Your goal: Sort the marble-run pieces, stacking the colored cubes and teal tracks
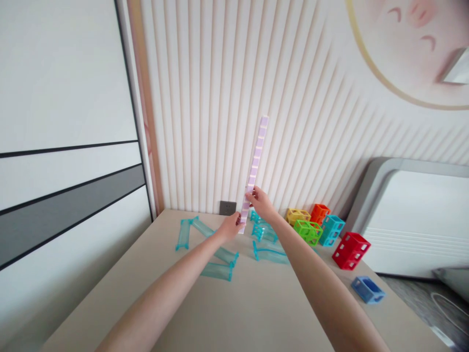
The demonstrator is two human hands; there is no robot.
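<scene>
A long, thin light-purple column [257, 150], banded with pale lines like stacked blocks, rises nearly upright over the back of the table and leans slightly right. My left hand [230, 226] is closed on its lower end. A little higher, my right hand [261, 201] grips the same column from the right, fingers bent round its edge. Whether the column's foot touches the table I cannot tell. Clear teal track pieces [224, 254] lie left of and below my left hand. More teal pieces [264, 231] lie beneath my right hand and forearm, partly hidden.
Open-framed blocks stand along the right: yellow [298, 215], green [308, 231], orange [320, 213], teal [331, 230], red [351, 250] and blue [368, 289]. A ribbed wall [205, 107] with a dark socket [227, 208] backs the table [256, 308]. A white cabinet [66, 88] borders the left.
</scene>
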